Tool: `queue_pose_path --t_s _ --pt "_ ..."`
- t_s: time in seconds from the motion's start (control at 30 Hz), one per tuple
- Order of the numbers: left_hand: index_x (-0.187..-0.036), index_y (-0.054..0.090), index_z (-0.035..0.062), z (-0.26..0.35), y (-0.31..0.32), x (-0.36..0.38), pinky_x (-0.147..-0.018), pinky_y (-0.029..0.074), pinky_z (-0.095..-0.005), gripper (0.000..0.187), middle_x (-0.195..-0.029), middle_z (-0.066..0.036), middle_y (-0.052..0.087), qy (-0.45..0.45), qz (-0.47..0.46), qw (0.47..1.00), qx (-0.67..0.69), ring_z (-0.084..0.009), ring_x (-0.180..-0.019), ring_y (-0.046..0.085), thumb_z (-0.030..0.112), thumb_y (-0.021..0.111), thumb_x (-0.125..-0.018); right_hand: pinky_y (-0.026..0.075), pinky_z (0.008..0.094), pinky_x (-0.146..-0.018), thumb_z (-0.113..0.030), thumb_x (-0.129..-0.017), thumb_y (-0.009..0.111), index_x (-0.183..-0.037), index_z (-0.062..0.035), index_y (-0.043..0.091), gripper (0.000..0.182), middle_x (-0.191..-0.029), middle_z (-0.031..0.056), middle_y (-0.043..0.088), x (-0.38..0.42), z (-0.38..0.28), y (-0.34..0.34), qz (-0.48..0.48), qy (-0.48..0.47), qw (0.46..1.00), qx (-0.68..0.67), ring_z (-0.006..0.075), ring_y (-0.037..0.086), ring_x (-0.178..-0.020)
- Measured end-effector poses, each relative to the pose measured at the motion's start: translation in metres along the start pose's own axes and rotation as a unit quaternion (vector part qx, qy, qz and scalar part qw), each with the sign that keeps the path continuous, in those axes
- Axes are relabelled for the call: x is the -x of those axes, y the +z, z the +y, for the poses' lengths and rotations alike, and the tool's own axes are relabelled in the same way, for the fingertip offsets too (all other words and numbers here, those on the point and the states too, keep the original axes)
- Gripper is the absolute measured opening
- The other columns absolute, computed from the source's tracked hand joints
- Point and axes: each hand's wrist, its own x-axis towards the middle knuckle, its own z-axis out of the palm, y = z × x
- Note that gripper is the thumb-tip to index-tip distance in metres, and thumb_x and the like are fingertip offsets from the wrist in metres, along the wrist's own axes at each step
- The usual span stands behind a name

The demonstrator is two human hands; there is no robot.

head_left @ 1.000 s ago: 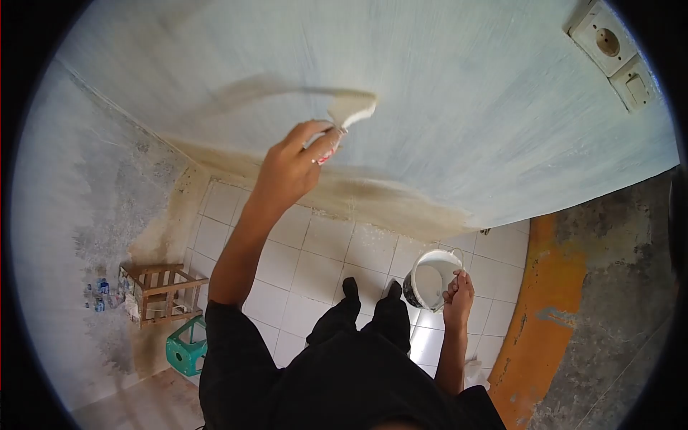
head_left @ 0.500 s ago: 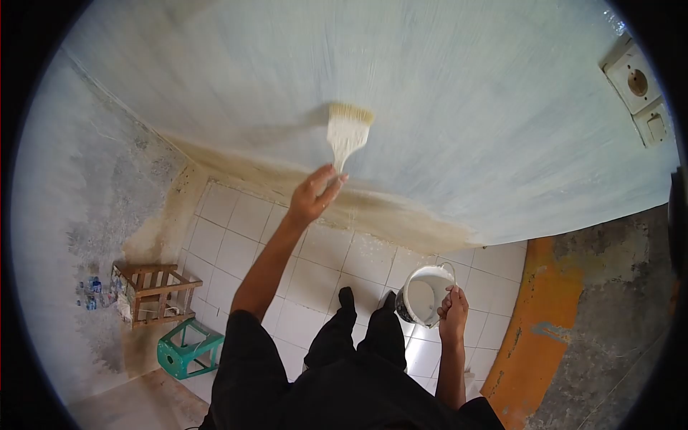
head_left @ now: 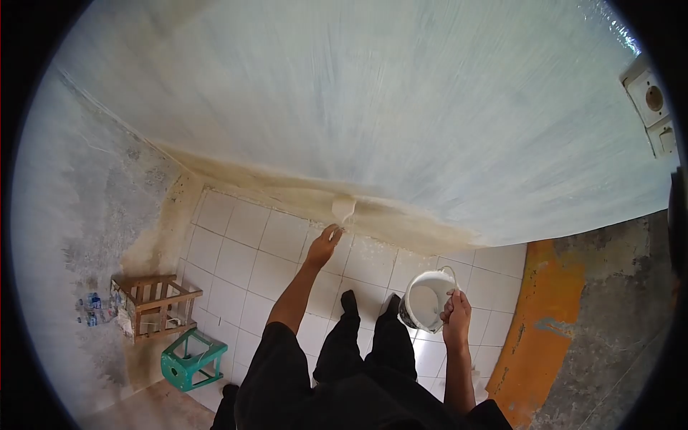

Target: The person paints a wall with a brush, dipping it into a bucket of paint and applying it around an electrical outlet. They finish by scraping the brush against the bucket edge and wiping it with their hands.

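Note:
My left hand (head_left: pixel 324 245) is closed round the handle of a wide paintbrush (head_left: pixel 343 209), low in front of me. Its bristles meet the beige strip at the foot of the wall (head_left: pixel 330 93), just above the floor tiles. Streaky pale blue-white paint covers the wall higher up. On the other side, my right hand (head_left: pixel 456 315) grips the wire handle of a paint bucket (head_left: pixel 413 319). Whitish paint (head_left: pixel 428 301) shows inside the bucket, which hangs in front of my feet, its outer side smeared dark.
A wooden crate-like frame (head_left: pixel 154 307) and a green plastic stool (head_left: pixel 188 367) lie at the left, beside some plastic bottles (head_left: pixel 93 307). A wall socket (head_left: pixel 652 97) is at the upper right. An orange painted band (head_left: pixel 545 308) borders grey wall at the right. White tiles (head_left: pixel 276 240) cover the floor.
My left hand has brought the paintbrush down the wall, from the pale painted area to the beige strip near the floor. My right hand still holds the bucket in nearly the same place.

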Motion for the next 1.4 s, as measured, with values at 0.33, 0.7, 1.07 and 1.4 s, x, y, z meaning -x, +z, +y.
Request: queue_pose_path --t_s 0.33,0.7,1.07,1.4 --pt "-0.122 0.059 0.0115 0.016 -0.071 -0.054 -0.077 0.056 -0.0414 0.035 -0.122 -0.013 0.055 -0.03 -0.049 0.998 -0.01 -0.0321 -0.101 0.063 0.002 0.054 -0.088 0.023 0.0184 -0.045 -0.026 -0.103 0.047 -0.095 -0.0086 0.055 0.02 -0.064 -0.008 0.035 0.009 -0.006 0.004 -0.024 -0.019 0.999 -0.011 0.0005 0.027 -0.051" --pt "-0.115 0.064 0.0067 0.11 -0.259 -0.143 -0.072 0.051 -0.0366 0.028 -0.107 -0.009 0.06 0.014 -0.022 0.999 0.022 -0.0258 -0.085 0.063 0.0 0.053 -0.09 0.021 0.0204 -0.044 -0.024 -0.102 0.047 -0.096 -0.0075 0.054 0.019 -0.064 -0.007 0.033 0.018 -0.005 -0.008 -0.03 -0.035 0.997 -0.062 0.0022 0.025 -0.051" --pt "-0.114 0.066 0.006 0.214 -0.394 -0.18 -0.089 0.057 -0.0379 0.043 -0.109 -0.007 0.059 0.17 0.211 0.957 -0.103 -0.0255 -0.094 0.064 -0.015 0.057 -0.077 0.023 0.0194 -0.042 -0.023 -0.101 0.049 -0.093 -0.0087 0.056 0.018 -0.062 -0.0079 0.034 0.01 0.014 -0.02 -0.006 -0.057 0.995 -0.078 0.001 0.027 -0.048" --pt "-0.113 0.064 -0.0005 0.127 -0.211 -0.166 -0.075 0.059 -0.0326 0.037 -0.117 -0.017 0.054 0.22 0.344 0.913 0.029 -0.0283 -0.1 0.063 -0.012 0.069 -0.078 0.023 0.0193 -0.042 -0.025 -0.102 0.048 -0.094 -0.0081 0.056 0.02 -0.063 -0.0075 0.035 0.015 0.018 -0.037 0.002 -0.034 0.998 -0.047 0.0011 0.027 -0.049"
